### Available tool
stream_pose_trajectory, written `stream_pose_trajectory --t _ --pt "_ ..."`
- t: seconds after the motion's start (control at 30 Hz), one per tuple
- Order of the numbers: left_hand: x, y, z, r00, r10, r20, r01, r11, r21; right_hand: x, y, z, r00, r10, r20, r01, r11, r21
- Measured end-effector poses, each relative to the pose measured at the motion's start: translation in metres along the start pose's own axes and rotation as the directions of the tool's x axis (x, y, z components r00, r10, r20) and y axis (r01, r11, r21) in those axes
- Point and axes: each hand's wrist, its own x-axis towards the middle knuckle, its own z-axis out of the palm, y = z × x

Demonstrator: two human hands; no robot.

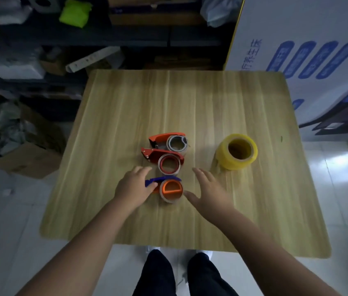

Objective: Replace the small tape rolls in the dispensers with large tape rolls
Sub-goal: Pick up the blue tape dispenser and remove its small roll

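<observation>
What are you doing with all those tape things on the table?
A person stands at a light wooden table with three hand-held tape dispensers in a row, each loaded with a thin clear tape roll. The left hand touches the handle of the nearest one, the blue-and-orange dispenser, while the right hand hovers open just beside it. The two red-orange dispensers sit untouched behind it. The large yellow tape roll waits off to the right, so no roll looks swapped yet.

three tape dispensers (166, 165), one large yellow tape roll (236, 151), two hands (133, 185)
</observation>
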Motion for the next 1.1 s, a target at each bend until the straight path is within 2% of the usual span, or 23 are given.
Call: stream_pose_trajectory --t 0.13,0.27,0.5,0.97,1.1 --pt "0.033 -0.018 0.04 0.998 0.03 0.046 -0.037 0.989 0.143 0.027 -0.002 0.053 0.993 0.071 0.091 -0.073 0.997 0.017" --pt "0.058 -0.027 0.056 0.994 0.096 0.059 -0.107 0.968 0.227 0.05 0.003 0.093 0.983 0.147 0.108 -0.152 0.988 0.039" --pt "0.065 -0.028 0.058 0.989 0.147 0.021 -0.148 0.976 0.16 0.063 0.005 0.121 0.961 0.264 0.085 -0.264 0.964 -0.006" --pt "0.049 -0.036 0.077 0.985 0.156 -0.072 -0.151 0.986 0.077 0.052 0.012 0.133 0.974 0.215 0.072 -0.203 0.969 -0.143" --pt "0.037 -0.035 0.085 0.988 0.125 -0.086 -0.124 0.992 0.013 0.037 0.019 0.14 0.967 0.25 0.05 -0.243 0.963 -0.117"
